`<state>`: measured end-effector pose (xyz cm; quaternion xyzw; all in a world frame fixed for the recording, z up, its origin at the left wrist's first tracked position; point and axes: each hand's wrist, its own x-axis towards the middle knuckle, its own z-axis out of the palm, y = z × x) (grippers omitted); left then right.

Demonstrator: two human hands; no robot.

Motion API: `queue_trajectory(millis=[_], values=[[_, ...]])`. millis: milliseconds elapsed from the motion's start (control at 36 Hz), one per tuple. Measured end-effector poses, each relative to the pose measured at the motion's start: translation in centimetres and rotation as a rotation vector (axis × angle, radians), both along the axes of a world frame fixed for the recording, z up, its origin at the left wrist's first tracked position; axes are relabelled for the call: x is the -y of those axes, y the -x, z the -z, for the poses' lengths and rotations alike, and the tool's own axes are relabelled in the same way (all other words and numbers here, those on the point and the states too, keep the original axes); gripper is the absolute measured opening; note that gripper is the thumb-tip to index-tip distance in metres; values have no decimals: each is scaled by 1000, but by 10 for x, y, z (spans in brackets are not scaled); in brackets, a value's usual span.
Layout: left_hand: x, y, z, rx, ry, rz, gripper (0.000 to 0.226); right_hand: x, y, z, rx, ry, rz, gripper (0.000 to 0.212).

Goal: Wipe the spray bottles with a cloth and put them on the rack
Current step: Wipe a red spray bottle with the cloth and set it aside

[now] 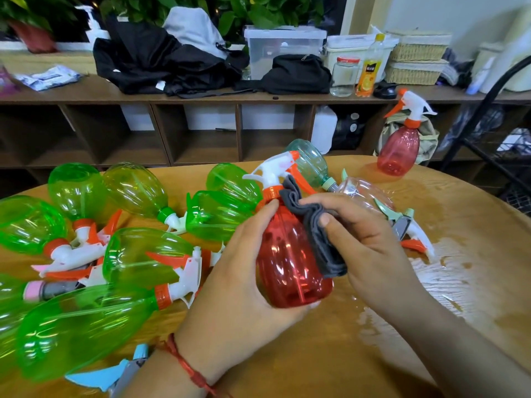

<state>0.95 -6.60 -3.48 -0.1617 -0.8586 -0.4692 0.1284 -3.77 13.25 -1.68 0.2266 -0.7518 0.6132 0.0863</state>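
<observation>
We hold the red bottle (290, 271) upright above the near middle of the table (373, 354), nozzle pointing left. The left hand (241, 271) grips its lower body from the left: the thumb lies up along the side and the fingers curl under the base. The right hand (365, 239) pinches the folded grey cloth (313, 225), thumb on top, and presses it against the bottle's right shoulder, just below the orange collar.

To the left, the green bottles (135, 191) lie on their sides in a loose pile, touching one another (most carry white and orange trigger heads). A blue trigger head (115, 374) lies at the near edge. Just behind the hands lie a teal bottle (311, 165) and a clear bottle (365, 193), both on their sides.

A second red bottle (400, 145) stands upright at the far right of the table, well apart from the pile. Wet patches (448, 271) shine on the right half of the table. The rack (488, 102), black metal, stands beyond the table's right edge. A brown shelf (201, 96) runs along the far wall, carrying bags, boxes and a juice bottle (369, 68).
</observation>
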Motion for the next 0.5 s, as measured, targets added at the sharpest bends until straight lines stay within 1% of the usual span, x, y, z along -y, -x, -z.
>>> queue_trajectory(millis=[28,56,167,250,306,361,444,500], values=[[0,2,2,-37,46,-23,121,0,0,1,-39,-28,11,31],[2,4,5,-83,51,-15,119,1,0,2,-75,-53,15,31],[7,10,3,-6,-105,-59,117,3,-3,6,-204,-165,18,28],[11,13,3,75,-312,-68,111,5,-7,5,-262,-224,-6,28],[12,15,3,101,-410,-74,108,6,-8,5,-287,-235,-16,28],[11,13,2,111,-451,-75,104,6,-8,6,-299,-223,-18,28],[7,11,1,107,-464,-77,101,6,-8,6,-303,-189,-6,29],[5,10,0,101,-461,-56,103,6,-8,6,-301,-164,10,29]])
